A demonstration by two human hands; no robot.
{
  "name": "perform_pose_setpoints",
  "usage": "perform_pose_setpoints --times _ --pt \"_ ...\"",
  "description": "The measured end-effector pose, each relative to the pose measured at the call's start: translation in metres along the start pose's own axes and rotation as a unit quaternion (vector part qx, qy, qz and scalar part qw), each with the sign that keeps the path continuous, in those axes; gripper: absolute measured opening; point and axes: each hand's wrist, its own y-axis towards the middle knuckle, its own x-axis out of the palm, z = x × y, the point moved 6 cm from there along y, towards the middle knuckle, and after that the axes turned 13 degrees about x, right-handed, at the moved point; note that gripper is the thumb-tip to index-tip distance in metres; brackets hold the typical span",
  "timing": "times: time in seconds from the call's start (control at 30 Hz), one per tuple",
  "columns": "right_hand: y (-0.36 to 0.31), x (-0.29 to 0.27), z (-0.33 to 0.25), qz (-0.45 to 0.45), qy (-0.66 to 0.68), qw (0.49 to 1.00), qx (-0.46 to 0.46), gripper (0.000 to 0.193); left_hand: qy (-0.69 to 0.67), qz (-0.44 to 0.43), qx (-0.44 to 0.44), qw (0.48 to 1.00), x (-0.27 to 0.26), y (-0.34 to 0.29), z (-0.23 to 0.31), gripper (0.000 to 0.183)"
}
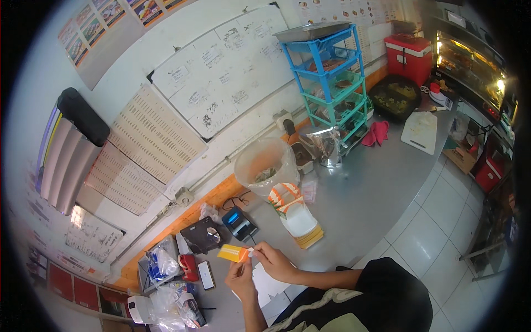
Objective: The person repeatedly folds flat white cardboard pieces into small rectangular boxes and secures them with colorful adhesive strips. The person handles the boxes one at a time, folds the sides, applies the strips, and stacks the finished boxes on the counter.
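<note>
We count two hands (241, 278) (275, 264), one yellow-orange packet (233, 253), one phone (206, 275), one clear bucket (264, 160), one tiered rack (326, 98), one glowing display case (467, 72), one black pan (394, 97), one white cutting board (419, 134), one pink cloth (376, 134), two red coolers (408, 62) (489, 169), one big whiteboard (221, 77), one worktop (359, 193).

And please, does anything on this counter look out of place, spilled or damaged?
I see no clear spill or damage. Only mild untidiness: a pink cloth lies crumpled on the counter beside the blue-and-green rack, and clear plastic bags sit in a loose heap toward the lower left.
</note>
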Motion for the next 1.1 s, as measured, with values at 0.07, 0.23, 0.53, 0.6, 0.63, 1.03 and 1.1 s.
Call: perform_pose_setpoints --times 0.07,0.23,0.53,0.6,0.63,1.03,1.1 --pt "0.002 0.000 -0.002 -0.019 0.088 0.996 -0.010 0.017 0.060 -0.015 0.003 0.998 0.016 0.002 0.032 0.014" --pt "0.001 -0.012 -0.026 -0.094 0.097 0.990 -0.027 0.008 0.139 -0.079 0.059 0.985 0.009 0.006 0.058 0.015" --pt "-0.002 -0.033 -0.032 -0.146 0.178 0.972 0.048 0.008 -0.085 0.011 -0.041 0.995 -0.010 0.009 0.045 0.014" --pt "0.001 -0.036 -0.031 -0.131 0.212 0.966 0.063 0.005 -0.040 0.016 0.035 0.998 -0.008 0.012 0.054 0.015" --pt "0.001 -0.033 -0.031 -0.120 0.231 0.963 0.066 0.004 -0.043 0.011 0.042 0.998 -0.004 0.010 0.055 0.015" --pt "-0.002 -0.025 -0.046 -0.164 0.188 0.968 0.007 0.007 -0.086 0.015 -0.104 0.991 0.021 -0.005 0.055 0.028" --pt "-0.002 -0.026 -0.046 -0.161 0.158 0.974 0.008 0.006 -0.090 0.005 -0.096 0.991 0.016 -0.008 0.044 0.031"
